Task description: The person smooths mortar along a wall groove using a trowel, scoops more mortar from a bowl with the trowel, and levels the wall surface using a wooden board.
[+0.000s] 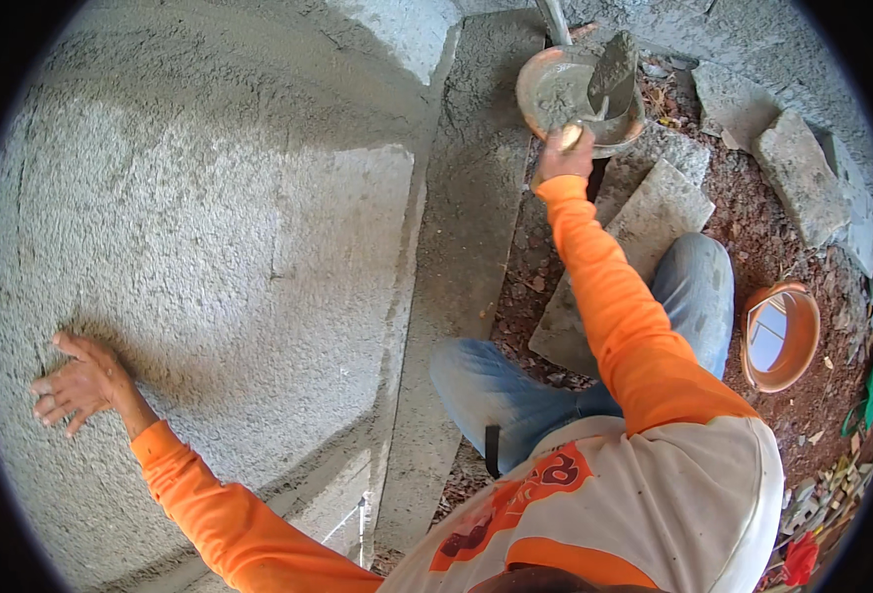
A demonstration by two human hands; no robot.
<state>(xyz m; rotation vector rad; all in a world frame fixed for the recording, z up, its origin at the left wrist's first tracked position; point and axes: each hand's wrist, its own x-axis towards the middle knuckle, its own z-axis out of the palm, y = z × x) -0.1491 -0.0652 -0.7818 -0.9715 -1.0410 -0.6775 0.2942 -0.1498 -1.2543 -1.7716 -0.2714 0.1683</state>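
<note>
My left hand (79, 387) rests with fingers spread on the rough grey plastered surface (209, 237) at the left. My right hand (567, 156) is closed on the pale handle of a trowel (611, 84), whose cement-coated blade is over a round orange-rimmed pan (530, 94) of wet grey mortar at the top. The pan sits beside a long concrete ledge (456, 247) that runs along the plastered surface.
Broken concrete slabs (800, 176) lie on reddish rubble (772, 247) at the right and beneath my legs. An orange bucket of liquid (807, 336) stands by my right knee, near green scraps (871, 390) and red scraps (800, 561). A pale pole (555, 20) rises behind the pan.
</note>
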